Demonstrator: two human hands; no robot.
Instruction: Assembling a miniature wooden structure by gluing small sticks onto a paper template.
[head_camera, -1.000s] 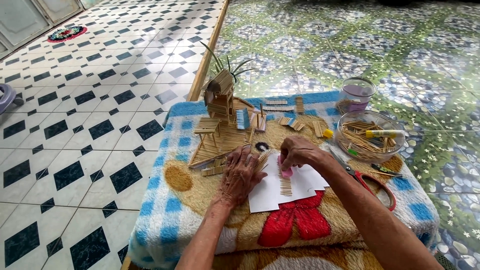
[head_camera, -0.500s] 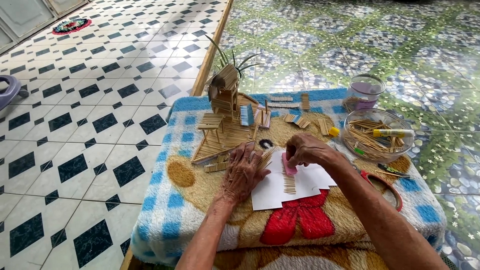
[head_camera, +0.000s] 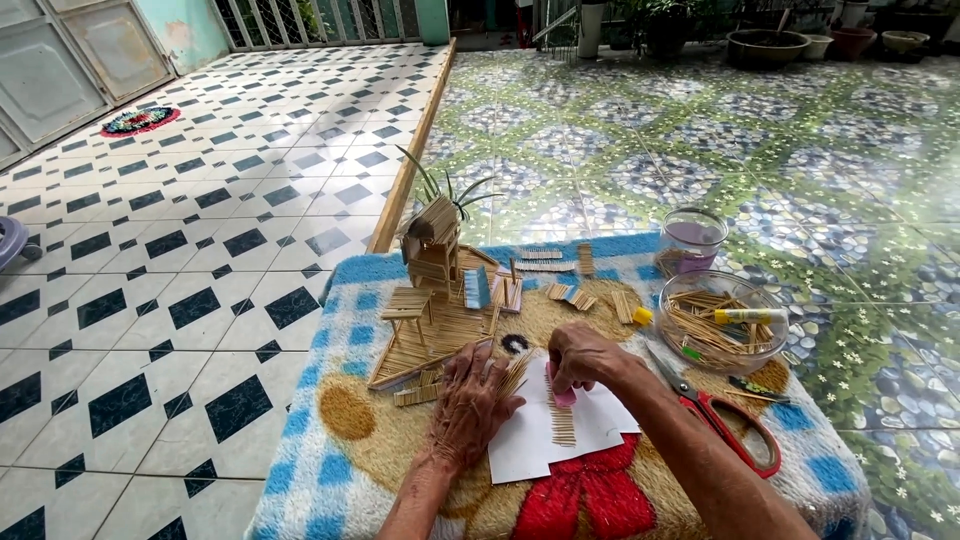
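Both of my hands were down on the white paper (head_camera: 540, 445) at the near middle of the desk (head_camera: 330, 470). My left hand (head_camera: 470, 405) lay flat with its fingers spread, pressing the paper's left edge and pinning a small fan of thin wooden sticks (head_camera: 517, 370) under its fingertips; its grip held nothing closed. My right hand (head_camera: 585, 358) had its grip narrowed, pinching a small pink piece (head_camera: 563, 397) against the sheet. Just below that piece lay a row of short sticks (head_camera: 562, 425) set side by side on the paper, pale tan and all much alike.

Two clear containers stood on the right side of the desk. One was a wide glass bowl (head_camera: 735, 355) holding a loose heap of the same sticks, too many to count, with one white glue tube (head_camera: 750, 316) with a yellow cap lying across its top. Behind it stood a smaller clear jar (head_camera: 692, 240), purple-tinted; I could not tell what was in it.

One pair of red-handled scissors (head_camera: 725, 420) lay just right of my right forearm. One stick-built model house (head_camera: 432, 255) stood on a triangular stick base (head_camera: 420, 345) at the left, with several small glued stick panels (head_camera: 568, 296) scattered behind the paper. A fuzzy blue-and-tan cloth covered the desk.
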